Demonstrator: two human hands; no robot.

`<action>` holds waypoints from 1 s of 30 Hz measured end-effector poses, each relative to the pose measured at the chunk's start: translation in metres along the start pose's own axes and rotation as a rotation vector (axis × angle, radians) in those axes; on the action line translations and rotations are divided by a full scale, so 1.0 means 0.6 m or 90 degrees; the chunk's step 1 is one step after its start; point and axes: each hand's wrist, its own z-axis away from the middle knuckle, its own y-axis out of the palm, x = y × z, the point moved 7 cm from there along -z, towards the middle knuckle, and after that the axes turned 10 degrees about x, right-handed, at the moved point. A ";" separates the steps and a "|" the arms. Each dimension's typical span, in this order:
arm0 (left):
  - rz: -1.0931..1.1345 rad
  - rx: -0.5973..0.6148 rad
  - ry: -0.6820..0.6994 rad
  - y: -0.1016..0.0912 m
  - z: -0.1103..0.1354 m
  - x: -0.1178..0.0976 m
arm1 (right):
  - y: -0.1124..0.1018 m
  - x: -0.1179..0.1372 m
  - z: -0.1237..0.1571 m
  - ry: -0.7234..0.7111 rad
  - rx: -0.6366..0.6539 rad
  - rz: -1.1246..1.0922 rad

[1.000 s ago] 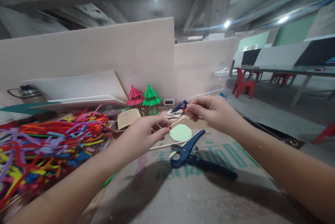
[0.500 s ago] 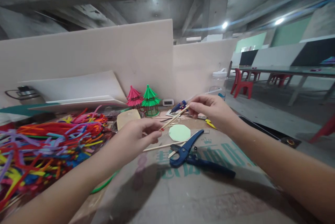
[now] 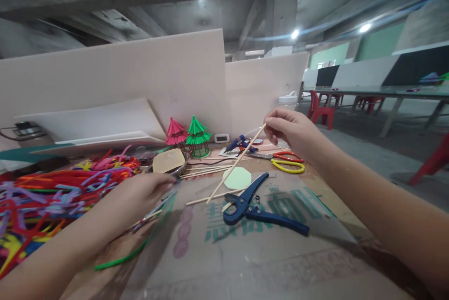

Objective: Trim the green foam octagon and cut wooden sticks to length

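My right hand (image 3: pixel 289 131) pinches the upper end of a thin wooden stick (image 3: pixel 244 152). The stick slants down to the left, and its lower end is over another wooden stick (image 3: pixel 198 200) on the work surface. To the left, my left hand (image 3: pixel 149 192) is away from the stick. Its fingers are motion-blurred beside some thin pens or sticks, so whether they grip anything is unclear. A pale green octagonal piece (image 3: pixel 242 179) lies behind a blue pipe cutter (image 3: pixel 280 222), whose jaws are spread.
Colourful pipe cleaners (image 3: pixel 70 197) are heaped at left. Pink (image 3: pixel 175 131) and green (image 3: pixel 197 134) pagoda models stand at the back, near a small digital clock (image 3: pixel 221 138). A blue glue gun (image 3: pixel 238 143) and scissors with red and yellow handles (image 3: pixel 288 166) lie behind the cutter.
My left hand has let go of the stick and moved left and down. My right hand has raised its end of the stick, uncovering the scissors.
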 end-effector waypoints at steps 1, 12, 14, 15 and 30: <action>-0.011 0.011 0.022 -0.007 -0.014 -0.030 | 0.006 0.001 0.001 0.002 0.003 0.006; 0.444 0.130 0.265 0.002 -0.122 -0.252 | 0.008 0.014 0.016 -0.047 0.003 0.118; 0.485 0.154 0.262 0.021 -0.127 -0.248 | 0.009 0.010 0.023 -0.046 0.011 0.123; 0.505 0.167 0.255 0.030 -0.128 -0.244 | 0.011 0.004 0.027 -0.037 0.023 0.122; 0.584 0.017 0.175 0.002 -0.127 -0.161 | 0.105 -0.148 0.135 0.098 0.594 0.660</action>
